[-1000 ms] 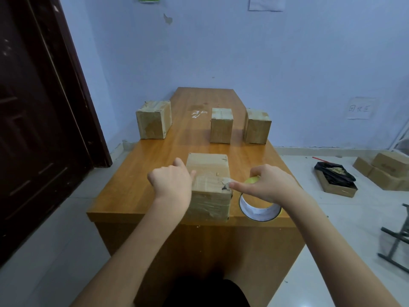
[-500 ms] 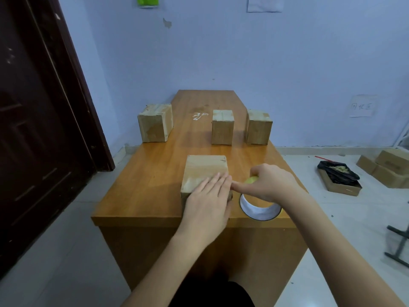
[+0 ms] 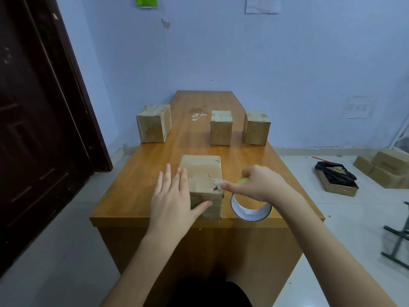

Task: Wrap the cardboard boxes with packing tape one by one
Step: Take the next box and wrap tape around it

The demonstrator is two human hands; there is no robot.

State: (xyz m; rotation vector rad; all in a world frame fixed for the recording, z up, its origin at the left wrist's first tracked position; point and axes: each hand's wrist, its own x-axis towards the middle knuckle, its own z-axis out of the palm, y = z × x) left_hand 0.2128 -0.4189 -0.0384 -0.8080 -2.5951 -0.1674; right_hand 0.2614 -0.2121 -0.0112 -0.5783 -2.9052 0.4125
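So the left hand (image 3: pixel 171 196), which half a second ago lay flat on top of the brown cardboard box (image 3: pixel 202 185), has slid off to the box's left side. Fingers are straight and loose, thumb resting across the near face, gripping nothing. My read is it's smoothing the strip down around the corner, so this box is nearly done. The box sits at the near edge of the orange wooden table (image 3: pixel 155 169), about mid-width.

The right hand (image 3: pixel 257 183) hasn't budged: fingers curled on the roll of packing tape (image 3: pixel 251 207) with its white core, just beside the box's right side, forefinger poking at the box's top right corner (looks like it's pinning the tape end, can't see the film itself).

Further back: one larger cardboard box (image 3: pixel 154 123) at the left edge, two narrower upright cardboard boxes (image 3: pixel 221 127) toward the right edge, plus a crumpled scrap of clear tape (image 3: pixel 198 116) mid-table. Nothing's blocking the hands.
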